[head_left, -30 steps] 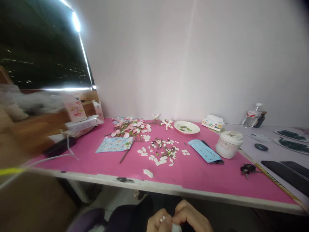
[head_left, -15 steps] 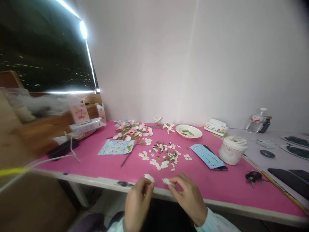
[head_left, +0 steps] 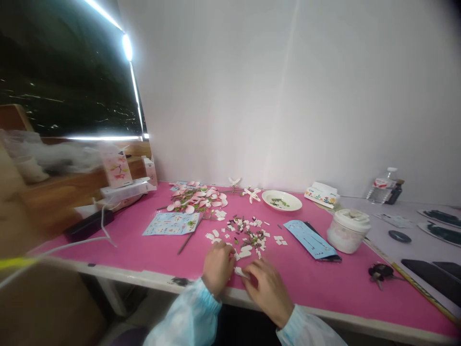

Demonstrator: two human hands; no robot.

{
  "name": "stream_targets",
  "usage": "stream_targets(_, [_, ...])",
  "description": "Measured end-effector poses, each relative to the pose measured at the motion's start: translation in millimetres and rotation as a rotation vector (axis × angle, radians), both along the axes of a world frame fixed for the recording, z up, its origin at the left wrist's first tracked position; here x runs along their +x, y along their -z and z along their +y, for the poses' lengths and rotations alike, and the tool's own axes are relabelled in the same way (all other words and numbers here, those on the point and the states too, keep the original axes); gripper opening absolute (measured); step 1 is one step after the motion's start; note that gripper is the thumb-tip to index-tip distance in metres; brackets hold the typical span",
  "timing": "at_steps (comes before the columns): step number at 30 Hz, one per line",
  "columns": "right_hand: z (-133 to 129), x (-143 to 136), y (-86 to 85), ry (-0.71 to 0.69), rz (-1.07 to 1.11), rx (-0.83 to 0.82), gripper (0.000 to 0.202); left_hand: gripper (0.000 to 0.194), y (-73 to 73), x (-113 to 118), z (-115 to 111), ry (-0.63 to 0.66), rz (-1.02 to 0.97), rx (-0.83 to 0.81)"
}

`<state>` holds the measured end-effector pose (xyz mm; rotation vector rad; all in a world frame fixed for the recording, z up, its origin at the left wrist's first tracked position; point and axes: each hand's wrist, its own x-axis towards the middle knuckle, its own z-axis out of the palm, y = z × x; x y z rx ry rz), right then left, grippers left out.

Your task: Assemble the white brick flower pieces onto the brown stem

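My right hand (head_left: 269,291) pinches a small white plastic building piece (head_left: 240,272) above the front part of the pink tabletop. My left hand (head_left: 219,268) is curled at the near edge of a pile of loose building pieces (head_left: 252,235), its fingertips beside the white ones there. Whatever sits between the left fingers is hidden by the hand. White, brown and green bits make up the pile. White petal-like pieces (head_left: 213,235) lie left of it, and a small group of white pieces (head_left: 280,240) lies to the right.
Pink petals on brown branches (head_left: 198,197) lie at the back left, near a blue instruction sheet (head_left: 172,224). Further right are a white plate (head_left: 282,207) with green pieces, another blue sheet (head_left: 309,239), a lidded white jar (head_left: 347,233) and keys (head_left: 381,273).
My left hand has moved forward to the pile's near edge; the white piece seen in it before is out of sight. My right hand has shifted slightly left, still holding its white piece.
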<state>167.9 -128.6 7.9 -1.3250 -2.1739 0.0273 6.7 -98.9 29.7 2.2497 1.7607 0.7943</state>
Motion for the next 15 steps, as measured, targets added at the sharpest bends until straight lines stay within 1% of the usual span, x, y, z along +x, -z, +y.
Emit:
stream_targets(4, [5,3,-5.0,0.011,-0.018,0.01,0.013,0.013,0.4,3,3,0.024,0.064,-0.005])
stream_targets(6, [11,4,-8.5,0.031,-0.031,0.021,0.014,0.013,0.6,5,3,0.027,0.083,-0.012])
stream_targets(10, [26,6,-14.2,0.06,-0.087,0.038,0.024,0.015,0.5,9,4,0.024,0.106,-0.047])
stream_targets(12, [32,5,-15.0,0.063,-0.126,0.039,0.022,0.016,0.0,10,5,0.021,0.108,-0.063])
stream_targets(15, [38,4,-14.2,0.061,-0.184,0.03,0.01,0.016,0.2,10,8,0.015,0.096,-0.082])
